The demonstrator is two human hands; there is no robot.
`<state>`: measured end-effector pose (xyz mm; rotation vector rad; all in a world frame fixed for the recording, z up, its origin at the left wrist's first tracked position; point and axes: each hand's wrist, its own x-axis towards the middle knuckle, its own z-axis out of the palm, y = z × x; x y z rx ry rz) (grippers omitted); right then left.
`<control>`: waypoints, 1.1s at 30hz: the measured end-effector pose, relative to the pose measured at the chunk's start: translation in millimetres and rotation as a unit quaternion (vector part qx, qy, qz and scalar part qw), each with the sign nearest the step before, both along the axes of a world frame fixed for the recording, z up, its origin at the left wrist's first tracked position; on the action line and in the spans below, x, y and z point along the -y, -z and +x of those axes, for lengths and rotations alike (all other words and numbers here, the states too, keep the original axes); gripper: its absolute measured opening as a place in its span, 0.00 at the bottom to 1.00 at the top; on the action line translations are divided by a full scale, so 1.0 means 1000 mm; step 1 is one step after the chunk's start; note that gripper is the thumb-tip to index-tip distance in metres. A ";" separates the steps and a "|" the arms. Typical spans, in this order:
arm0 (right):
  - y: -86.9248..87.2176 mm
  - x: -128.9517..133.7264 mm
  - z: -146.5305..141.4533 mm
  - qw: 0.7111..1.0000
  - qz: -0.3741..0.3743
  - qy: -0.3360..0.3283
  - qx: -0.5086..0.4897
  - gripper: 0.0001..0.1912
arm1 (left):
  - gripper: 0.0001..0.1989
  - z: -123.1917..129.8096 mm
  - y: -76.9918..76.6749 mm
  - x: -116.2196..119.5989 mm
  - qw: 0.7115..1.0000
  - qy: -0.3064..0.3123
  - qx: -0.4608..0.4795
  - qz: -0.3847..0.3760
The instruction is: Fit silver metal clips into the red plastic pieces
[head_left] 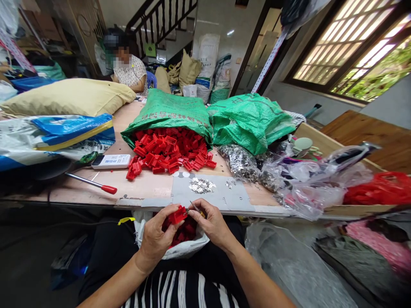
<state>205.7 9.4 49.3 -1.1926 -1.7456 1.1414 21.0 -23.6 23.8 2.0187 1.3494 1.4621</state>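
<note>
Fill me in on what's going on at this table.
The person's left hand holds a red piece above an open white sack of similar pieces; the right hand holds what looks like a thin tool close to it. Small metal bits lie on the table ahead, and more red pieces spill from a green sack.

Boldly striped black-and-white top (181, 287), black trousers (104, 259), 2 bare forearms (255, 271)

From view center, red Chinese characters (171, 114) mark the green sack (173, 105) at 11 o'clock. Blue characters (113, 161) mark the white case (111, 161) at 9 o'clock. Neither marking is reliably legible.
</note>
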 end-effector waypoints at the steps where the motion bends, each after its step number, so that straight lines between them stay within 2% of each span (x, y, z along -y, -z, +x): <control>1: 0.001 -0.001 0.000 1.000 -0.009 0.001 -0.009 0.08 | 0.17 0.000 0.000 0.000 1.000 0.002 -0.002 0.002; 8: 0.012 -0.007 -0.005 0.992 -0.079 -0.030 -0.097 0.11 | 0.17 0.002 -0.002 -0.001 1.000 0.014 -0.019 0.010; 17: 0.017 -0.011 -0.007 0.992 -0.088 -0.058 -0.067 0.13 | 0.15 0.006 0.004 0.001 0.999 0.004 -0.037 0.002; 23: 0.024 -0.007 -0.006 0.986 -0.129 -0.056 -0.085 0.14 | 0.16 0.003 0.008 0.003 0.999 0.022 -0.027 -0.014; 28: 0.034 0.002 -0.005 0.947 -0.233 -0.092 -0.201 0.20 | 0.16 0.001 0.014 0.006 0.997 0.052 0.003 -0.062; 33: 0.033 0.008 0.000 0.919 -0.282 -0.083 -0.262 0.24 | 0.14 0.000 0.014 0.005 0.990 0.076 0.038 -0.116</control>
